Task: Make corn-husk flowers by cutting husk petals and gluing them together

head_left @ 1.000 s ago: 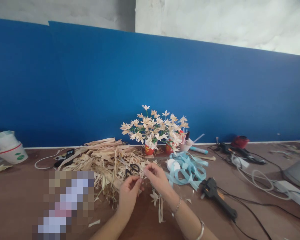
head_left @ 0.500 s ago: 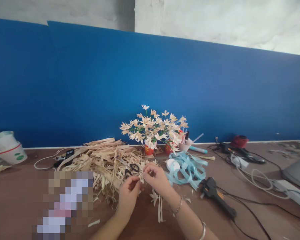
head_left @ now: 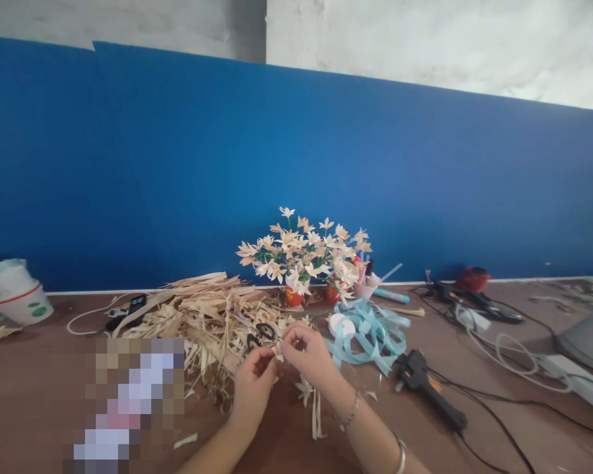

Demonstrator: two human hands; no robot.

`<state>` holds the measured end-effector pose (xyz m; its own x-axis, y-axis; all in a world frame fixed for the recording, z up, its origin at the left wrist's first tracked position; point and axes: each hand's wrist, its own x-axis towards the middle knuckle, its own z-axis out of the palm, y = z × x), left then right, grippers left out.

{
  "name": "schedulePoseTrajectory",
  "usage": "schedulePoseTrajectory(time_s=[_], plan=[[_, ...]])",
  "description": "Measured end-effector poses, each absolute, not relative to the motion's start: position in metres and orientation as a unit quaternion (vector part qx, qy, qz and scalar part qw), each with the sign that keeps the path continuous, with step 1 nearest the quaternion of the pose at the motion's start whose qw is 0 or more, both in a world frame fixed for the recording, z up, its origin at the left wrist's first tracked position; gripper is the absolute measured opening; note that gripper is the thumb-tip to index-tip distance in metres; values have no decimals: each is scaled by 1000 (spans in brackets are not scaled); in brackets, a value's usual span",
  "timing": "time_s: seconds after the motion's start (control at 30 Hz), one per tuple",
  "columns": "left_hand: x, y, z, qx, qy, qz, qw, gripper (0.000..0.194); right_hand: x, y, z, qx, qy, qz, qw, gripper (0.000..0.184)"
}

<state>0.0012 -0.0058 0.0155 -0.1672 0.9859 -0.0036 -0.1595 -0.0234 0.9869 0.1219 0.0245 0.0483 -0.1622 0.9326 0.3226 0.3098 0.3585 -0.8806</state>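
Observation:
My left hand (head_left: 255, 380) is closed in a pinch on a small pale husk piece (head_left: 278, 353). Close beside it, my right hand (head_left: 307, 350) pinches at the same piece with thumb and forefinger; its tips hide much of it. Scissors with black handles (head_left: 265, 331) lie just beyond the fingers, on a heap of dried husk strips (head_left: 202, 322). Below my right hand a pale husk flower (head_left: 304, 390) and narrow husk strips (head_left: 317, 415) rest on the table. Pale husk flowers on green stems (head_left: 301, 247) stand in red pots (head_left: 293, 296) behind.
Light-blue ribbon (head_left: 370, 336) lies tangled right of my hands, with a black glue gun (head_left: 432, 388) nearer. Cables and a white power strip (head_left: 578, 382) spread at the right. A white paper tub (head_left: 22, 304) stands far left. A blue partition (head_left: 178, 164) borders the brown table (head_left: 217, 454).
Both hands stay almost in place, with only slight finger movement. A little more of the pale piece shows between the fingertips now. Nothing else has visibly moved.

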Motion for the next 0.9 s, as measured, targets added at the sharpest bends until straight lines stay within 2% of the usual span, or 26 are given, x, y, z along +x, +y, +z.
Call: schedulePoseTrajectory(time_s=[0.9], plan=[[-3,-7,15,459,490,582,459,17,123,20,59,-461,-696,350,424,17]])
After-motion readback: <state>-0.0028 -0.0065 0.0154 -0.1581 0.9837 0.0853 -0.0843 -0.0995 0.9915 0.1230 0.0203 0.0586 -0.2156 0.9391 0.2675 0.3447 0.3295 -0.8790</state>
